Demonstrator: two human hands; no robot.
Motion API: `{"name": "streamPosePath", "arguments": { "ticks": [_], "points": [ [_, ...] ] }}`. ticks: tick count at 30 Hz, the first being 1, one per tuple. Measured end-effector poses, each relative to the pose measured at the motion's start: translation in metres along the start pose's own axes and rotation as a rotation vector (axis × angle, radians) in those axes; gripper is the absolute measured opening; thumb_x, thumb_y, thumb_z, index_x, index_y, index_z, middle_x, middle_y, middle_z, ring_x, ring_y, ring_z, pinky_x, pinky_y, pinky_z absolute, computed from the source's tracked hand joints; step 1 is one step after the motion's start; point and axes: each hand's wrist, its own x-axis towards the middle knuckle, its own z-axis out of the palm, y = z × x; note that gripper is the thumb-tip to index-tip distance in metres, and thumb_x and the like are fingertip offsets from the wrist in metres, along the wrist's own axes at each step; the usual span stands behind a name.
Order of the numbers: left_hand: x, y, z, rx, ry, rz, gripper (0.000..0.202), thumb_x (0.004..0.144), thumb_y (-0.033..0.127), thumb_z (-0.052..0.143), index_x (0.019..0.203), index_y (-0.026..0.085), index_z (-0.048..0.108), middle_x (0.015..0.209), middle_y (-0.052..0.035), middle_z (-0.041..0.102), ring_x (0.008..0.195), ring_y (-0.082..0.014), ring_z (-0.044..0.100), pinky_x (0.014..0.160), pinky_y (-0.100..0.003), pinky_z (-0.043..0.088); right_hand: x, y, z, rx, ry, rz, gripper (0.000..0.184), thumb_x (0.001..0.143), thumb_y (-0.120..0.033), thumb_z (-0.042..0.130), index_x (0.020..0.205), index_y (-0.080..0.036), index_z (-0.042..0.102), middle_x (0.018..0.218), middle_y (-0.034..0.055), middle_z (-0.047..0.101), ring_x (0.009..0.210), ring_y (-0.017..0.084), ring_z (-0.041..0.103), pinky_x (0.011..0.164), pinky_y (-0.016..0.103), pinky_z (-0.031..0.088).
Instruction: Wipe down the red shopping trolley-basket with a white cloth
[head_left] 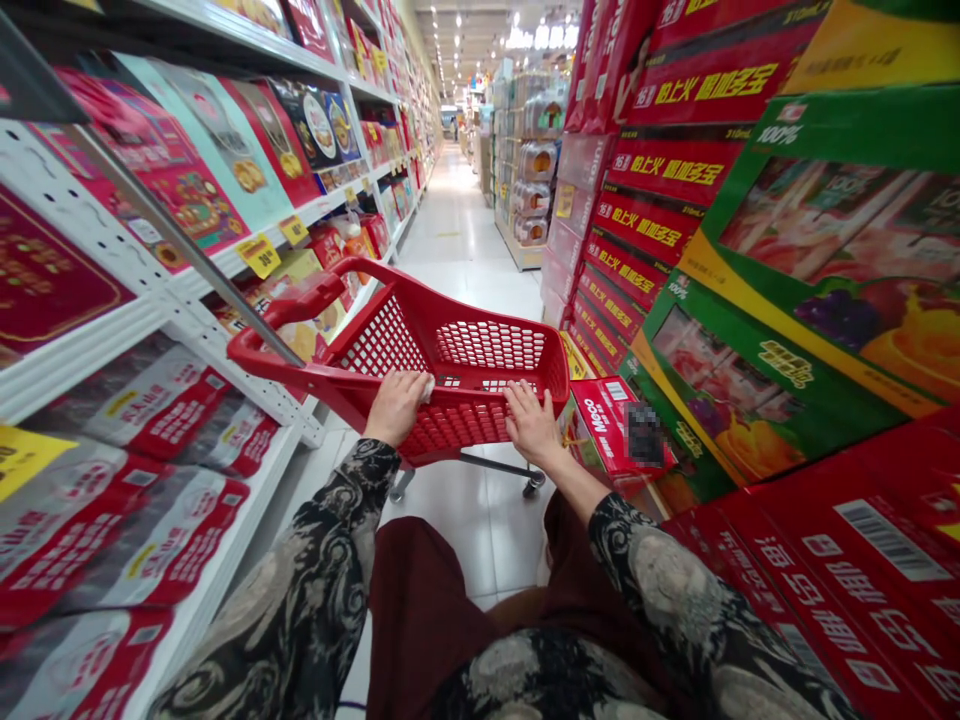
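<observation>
Supermarket shelving [229,350] lines our aisle [454,225]; before us, a red shopping cart [457,415] stands crosswise, our left hand [396,406] and right hand [532,424] curled over its near side, probably to steer it.

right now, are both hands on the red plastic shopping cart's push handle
No, the left hand and right hand rest on the near rim of the red plastic basket, away from the curved red handle.

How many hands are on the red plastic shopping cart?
2: the bare left hand on the near side of the red plastic shopping cart, closer to its red handle; the bare right hand farther along that side. No other hand shows.
</observation>
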Motion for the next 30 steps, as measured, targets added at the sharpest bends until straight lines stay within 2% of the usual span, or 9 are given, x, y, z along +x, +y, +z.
{"name": "streamPosePath", "arguments": {
  "ticks": [5,9,12,14,18,22,26,28,30],
  "points": [
    [-0.006,-0.034,-0.028,0.089,0.029,-0.093,0.036,0.085,0.02,0.038,0.117,0.016,0.055,0.121,-0.0144,0.057,0.118,-0.0287,0.045,0.104,-0.054,0.026,0.005,0.016,-0.003,-0.017,0.008,0.071,0.053,0.084,-0.019,0.042,0.137,-0.015,0.039,0.146,0.0111,0.036,0.138,0.025,0.023,0.109,0.058,0.012],
    [-0.01,-0.061,-0.048,0.143,0.051,-0.131,0.037,0.083,0.024,0.041,0.117,0.017,0.054,0.123,-0.0144,0.056,0.118,-0.0303,0.045,0.102,-0.054,0.03,0.006,0.024,-0.004,0.0,0.014,0.095,0.056,0.082,-0.018,0.043,0.137,-0.015,0.039,0.146,0.011,0.035,0.138,0.026,0.023,0.109,0.059,0.012],
    [-0.009,-0.068,-0.049,0.121,0.09,-0.155,0.038,0.082,0.023,0.041,0.116,0.016,0.054,0.122,-0.0153,0.056,0.118,-0.031,0.046,0.1,-0.054,0.032,0.005,0.026,-0.006,0.017,0.012,0.084,0.057,0.08,-0.018,0.043,0.137,-0.014,0.038,0.146,0.0113,0.035,0.138,0.026,0.023,0.109,0.058,0.011],
    [-0.006,-0.065,-0.044,0.075,0.125,-0.173,0.037,0.081,0.021,0.04,0.115,0.016,0.055,0.119,-0.015,0.058,0.116,-0.0299,0.047,0.1,-0.052,0.034,0.005,0.027,-0.006,0.025,0.014,0.079,0.058,0.079,-0.017,0.044,0.137,-0.013,0.038,0.146,0.0115,0.035,0.138,0.025,0.023,0.109,0.058,0.011],
    [0.004,-0.031,-0.025,-0.059,0.113,-0.167,0.035,0.083,0.02,0.037,0.11,0.013,0.057,0.113,-0.0152,0.06,0.113,-0.0269,0.05,0.1,-0.046,0.038,0.005,0.032,-0.006,0.052,0.014,0.088,0.062,0.076,-0.015,0.044,0.138,-0.012,0.037,0.147,0.0108,0.033,0.138,0.025,0.021,0.11,0.058,0.009],
    [0.023,0.033,0.0,-0.288,0.044,-0.091,0.032,0.083,0.019,0.039,0.109,0.014,0.058,0.111,-0.0116,0.062,0.108,-0.0228,0.053,0.101,-0.042,0.039,0.005,0.027,-0.011,0.117,0.019,0.123,0.06,0.076,-0.017,0.045,0.136,-0.012,0.04,0.146,0.0115,0.034,0.138,0.027,0.022,0.109,0.059,0.009],
    [0.043,0.095,0.017,-0.54,0.17,-0.226,0.035,0.084,0.016,0.038,0.114,0.014,0.055,0.116,-0.0114,0.06,0.11,-0.0204,0.053,0.1,-0.04,0.041,0.008,-0.008,-0.023,0.36,0.15,0.073,0.055,0.084,-0.029,0.041,0.137,-0.012,0.039,0.147,0.0119,0.031,0.138,0.022,0.025,0.112,0.048,0.019],
    [0.051,0.114,0.02,-0.639,0.211,-0.266,0.036,0.084,0.018,0.038,0.117,0.014,0.054,0.121,-0.0119,0.059,0.114,-0.0204,0.051,0.103,-0.04,0.039,0.014,-0.03,-0.027,0.544,0.202,0.025,0.056,0.089,-0.035,0.035,0.139,-0.011,0.034,0.148,0.0109,0.03,0.138,0.018,0.025,0.112,0.038,0.024],
    [0.057,0.124,0.02,-0.739,0.217,-0.275,0.038,0.085,0.02,0.039,0.12,0.015,0.052,0.127,-0.0119,0.055,0.121,-0.0206,0.047,0.106,-0.042,0.036,0.023,-0.045,-0.029,0.721,0.234,0.098,0.056,0.093,-0.037,0.027,0.142,-0.011,0.029,0.147,0.0102,0.033,0.136,0.016,0.028,0.11,0.033,0.029]
  ]
}}
